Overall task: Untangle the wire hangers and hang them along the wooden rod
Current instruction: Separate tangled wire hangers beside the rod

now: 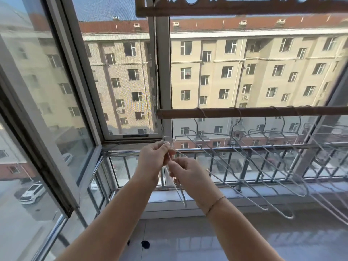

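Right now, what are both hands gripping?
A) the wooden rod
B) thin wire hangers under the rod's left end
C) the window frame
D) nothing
B: the left hand and the right hand both pinch the wire hangers just below the left end of the wooden rod; neither hand touches the rod.

Strong daylight is pouring in through the far window, and the sun is striking the apartment building (244, 72) opposite, so its pale walls are glowing. The open pane (47, 95) on the left is carrying hazy reflections, and the mesh screen (122, 81) is shimmering with moiré. The window frames are bowing toward the edges — wide-angle distortion. The wire hangers (263, 162) on the right are looking soft, and the near glossy tiles (188, 242) are gleaming.
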`<state>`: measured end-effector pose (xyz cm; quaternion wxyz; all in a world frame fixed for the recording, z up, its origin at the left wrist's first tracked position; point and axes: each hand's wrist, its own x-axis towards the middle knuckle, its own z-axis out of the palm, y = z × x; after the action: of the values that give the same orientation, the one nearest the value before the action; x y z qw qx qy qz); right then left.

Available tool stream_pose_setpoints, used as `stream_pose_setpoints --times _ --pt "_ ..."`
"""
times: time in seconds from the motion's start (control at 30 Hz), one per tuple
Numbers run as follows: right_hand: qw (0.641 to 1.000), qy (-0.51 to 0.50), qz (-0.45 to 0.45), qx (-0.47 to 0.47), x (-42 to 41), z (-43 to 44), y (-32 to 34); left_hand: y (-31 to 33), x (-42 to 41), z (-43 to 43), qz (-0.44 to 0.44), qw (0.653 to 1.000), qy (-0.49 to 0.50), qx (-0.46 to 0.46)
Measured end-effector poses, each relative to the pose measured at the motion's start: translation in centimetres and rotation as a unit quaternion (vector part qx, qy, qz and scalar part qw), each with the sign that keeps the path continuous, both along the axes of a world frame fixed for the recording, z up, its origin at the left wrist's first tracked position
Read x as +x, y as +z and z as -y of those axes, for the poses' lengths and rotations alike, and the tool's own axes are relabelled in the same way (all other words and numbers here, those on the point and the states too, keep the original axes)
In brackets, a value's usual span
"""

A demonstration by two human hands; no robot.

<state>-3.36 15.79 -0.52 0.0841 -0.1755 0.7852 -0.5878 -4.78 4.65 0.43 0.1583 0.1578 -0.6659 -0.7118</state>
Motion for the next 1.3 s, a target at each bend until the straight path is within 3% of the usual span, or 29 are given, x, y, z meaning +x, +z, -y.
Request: stream_pose_setpoints --times 0.13,0.27,0.37,0.43,0.5,0.57,0.67,0.73,0.9,1.07,1.3 --pt "0.995 -0.025 -0.078 0.061 1.1 -2.9 1.5 -0.5 -0.1 -0.5 0.005 0.998 0.031 -0.055" --pt "0.99 -0.064 -0.117 0.036 1.3 -7.2 3.0 -0.8 0.5 -1.5 -0.004 0.995 0.081 -0.057" --pt "0.985 -0.107 -0.137 -0.01 0.9 -10.3 3.4 -1.4 0.6 -2.1 -0.043 0.968 0.172 -0.178" --pt "0.977 -0.147 -0.153 -0.018 0.3 -11.8 3.1 -1.0 1.1 -3.3 -0.117 0.942 0.215 -0.228" --pt "0.971 -0.173 -0.166 0.007 -0.5 -12.3 2.3 -0.3 1.6 -5.0 -0.186 0.929 0.197 -0.252" --pt "0.971 -0.166 -0.158 0.072 -1.2 -12.0 1.3 0.1 1.6 -6.7 -0.184 0.938 0.13 -0.262" --pt "0.97 -0.119 -0.131 0.166 -1.9 -11.2 -0.9 -0.2 0.1 -8.1 -0.074 0.985 0.025 -0.153" --pt "0.976 -0.104 -0.101 0.16 -2.2 -10.9 -1.9 -0.7 -1.0 -8.4 0.002 0.995 -0.025 -0.095" --pt "0.992 -0.074 -0.07 0.073 -3.3 -9.2 -1.4 0.1 -2.8 -8.8 -0.003 0.999 -0.046 0.025" --pt "0.994 -0.053 -0.082 0.052 -5.1 -6.9 0.9 1.9 -5.4 -7.2 -0.015 0.998 0.003 0.061" --pt "0.999 -0.024 -0.016 0.025 -5.7 -6.7 -3.3 -1.9 -5.5 -6.5 0.081 0.996 -0.009 0.023"
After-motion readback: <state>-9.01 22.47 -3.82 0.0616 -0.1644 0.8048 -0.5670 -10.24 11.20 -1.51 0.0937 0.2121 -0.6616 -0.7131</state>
